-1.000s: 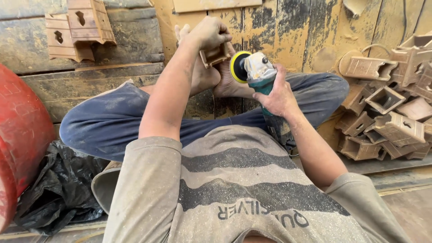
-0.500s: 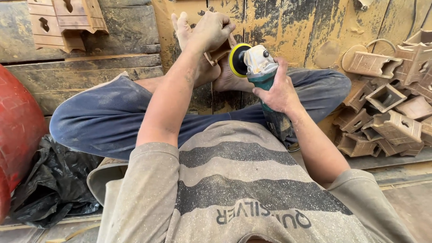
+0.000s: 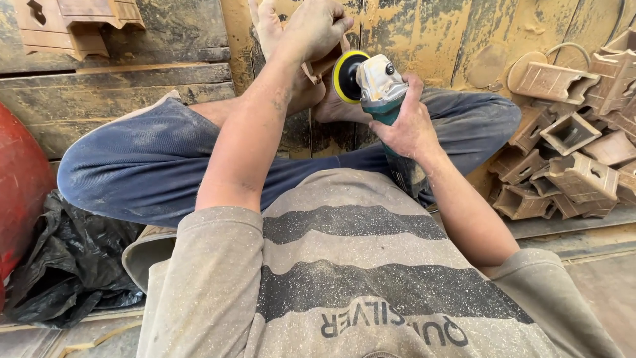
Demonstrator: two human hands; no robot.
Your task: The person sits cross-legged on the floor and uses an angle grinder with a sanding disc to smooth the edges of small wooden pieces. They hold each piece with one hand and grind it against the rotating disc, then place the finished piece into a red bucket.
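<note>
I sit cross-legged in dusty blue trousers with my bare feet out in front. My left hand (image 3: 317,28) is closed around a small carved wooden piece (image 3: 322,65), holding it above my feet. My right hand (image 3: 405,122) grips the green body of an angle grinder (image 3: 375,86). Its yellow-rimmed sanding disc (image 3: 346,75) faces left and sits right against the wooden piece. Most of the piece is hidden under my fingers.
A heap of similar carved wooden pieces (image 3: 570,159) lies at the right. More of them (image 3: 73,26) rest on a plank at the top left. A red drum (image 3: 20,199) and a black plastic bag (image 3: 73,265) are at the left. A worn yellow board (image 3: 450,33) stands ahead.
The view has tilted down and closer. My hands, the wooden piece and the grinder stay together in the same grip, with the disc still at the piece.
</note>
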